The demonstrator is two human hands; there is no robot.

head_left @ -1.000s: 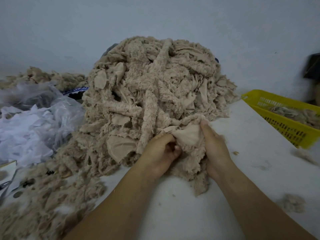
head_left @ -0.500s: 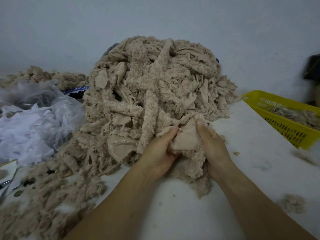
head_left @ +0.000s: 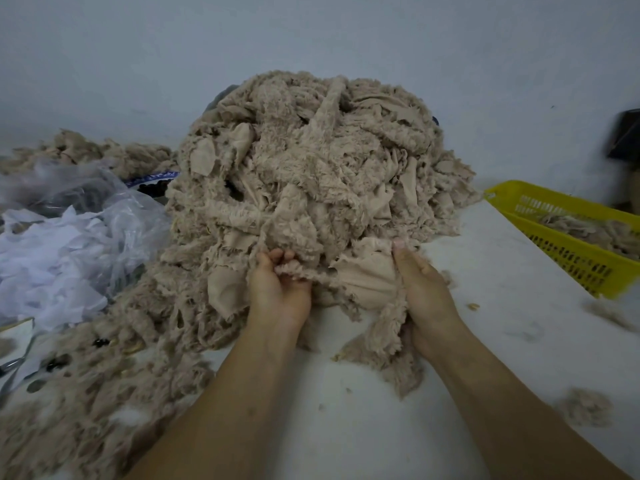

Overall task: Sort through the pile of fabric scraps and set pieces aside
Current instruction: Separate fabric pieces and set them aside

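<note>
A tall pile of beige fluffy fabric scraps (head_left: 311, 161) fills the middle of the white table (head_left: 346, 427). At its front foot lies one beige scrap (head_left: 367, 275), smooth backing up, stretched between both hands. My left hand (head_left: 277, 289) grips its fuzzy left edge with curled fingers. My right hand (head_left: 420, 289) holds the right edge, thumb on top of the cloth. A fuzzy tail of the scrap hangs down by my right wrist.
A yellow plastic basket (head_left: 568, 251) with beige scraps sits at the right. Clear plastic bags with white scraps (head_left: 52, 251) lie at the left. Loose beige fluff and small dark parts (head_left: 55, 365) cover the left front; a fluff tuft (head_left: 585, 407) lies front right.
My hands have moved apart, the left going left and the right going right, spreading the scrap flat between them. The pile itself has not shifted.
</note>
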